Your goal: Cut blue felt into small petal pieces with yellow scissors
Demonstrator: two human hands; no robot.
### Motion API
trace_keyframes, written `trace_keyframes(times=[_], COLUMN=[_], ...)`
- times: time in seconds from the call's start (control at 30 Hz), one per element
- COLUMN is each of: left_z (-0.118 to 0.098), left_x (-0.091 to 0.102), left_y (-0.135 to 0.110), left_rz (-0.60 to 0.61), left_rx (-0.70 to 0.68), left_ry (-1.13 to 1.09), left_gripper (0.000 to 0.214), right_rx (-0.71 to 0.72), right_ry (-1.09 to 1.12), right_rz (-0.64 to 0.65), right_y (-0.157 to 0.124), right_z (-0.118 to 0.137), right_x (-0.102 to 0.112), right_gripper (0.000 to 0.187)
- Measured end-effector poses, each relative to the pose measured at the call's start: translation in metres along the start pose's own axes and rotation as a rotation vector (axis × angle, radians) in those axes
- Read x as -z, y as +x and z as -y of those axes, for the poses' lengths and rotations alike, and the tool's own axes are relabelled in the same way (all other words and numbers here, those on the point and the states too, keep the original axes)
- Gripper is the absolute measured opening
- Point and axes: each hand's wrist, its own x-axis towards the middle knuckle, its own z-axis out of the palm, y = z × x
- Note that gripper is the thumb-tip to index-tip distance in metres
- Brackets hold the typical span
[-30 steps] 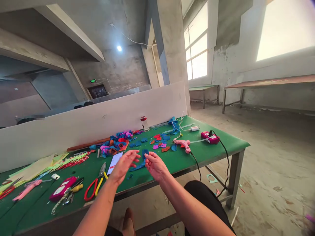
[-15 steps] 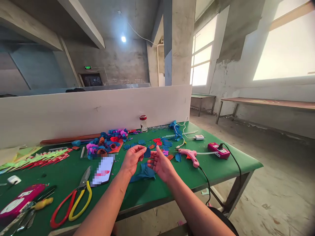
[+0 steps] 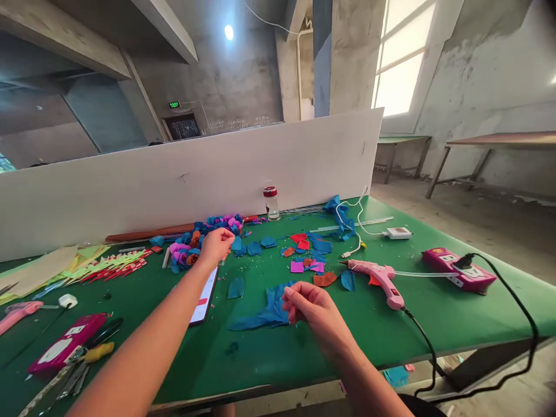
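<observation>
My left hand (image 3: 216,244) reaches out over the green table (image 3: 278,353) to the heap of blue, pink and orange felt flowers (image 3: 191,246); its fingers are closed, and what they pinch is hidden. My right hand (image 3: 310,306) rests low near the table's middle, fingers curled on the edge of a crumpled blue felt piece (image 3: 267,310). A small blue petal (image 3: 236,288) lies between the hands. A phone (image 3: 205,295) lies under my left forearm.
A pink glue gun (image 3: 379,280) with a black cord lies right of my right hand, beside a pink power strip (image 3: 459,269). Felt scraps (image 3: 308,255), a small jar (image 3: 271,203), a white charger (image 3: 397,233), pliers (image 3: 73,370) and a white partition (image 3: 195,174) surround the work area.
My left hand left the small blue piece held between both hands and stretched forward to the flower heap. My right hand dropped onto the crumpled blue felt. The view moved closer and lower.
</observation>
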Motion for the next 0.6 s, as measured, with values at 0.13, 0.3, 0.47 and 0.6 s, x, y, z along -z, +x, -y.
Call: trace_keyframes(times=[0.13, 0.3, 0.47, 0.6], left_z=[0.010, 0.021, -0.001, -0.020], left_x=[-0.013, -0.020, 0.003, 0.005], left_y=[0.030, 0.036, 0.008, -0.066], left_rz=[0.097, 0.120, 0.102, 0.274], left_rx=[0.097, 0.128, -0.032, -0.178], left_ry=[0.145, 0.307, 0.408, 0.397], left_gripper=[0.038, 0.036, 0.017, 0.012], right_rx=[-0.003, -0.021, 0.088, 0.140], right_ry=[0.068, 0.166, 0.195, 0.218], right_rz=[-0.101, -0.136, -0.239, -0.268], right_y=[0.011, 0.014, 0.013, 0.012], right_z=[-0.005, -0.002, 0.014, 0.026], right_x=[0.006, 0.013, 0.033, 0.047], right_gripper=[0.046, 0.045, 0.042, 0.040])
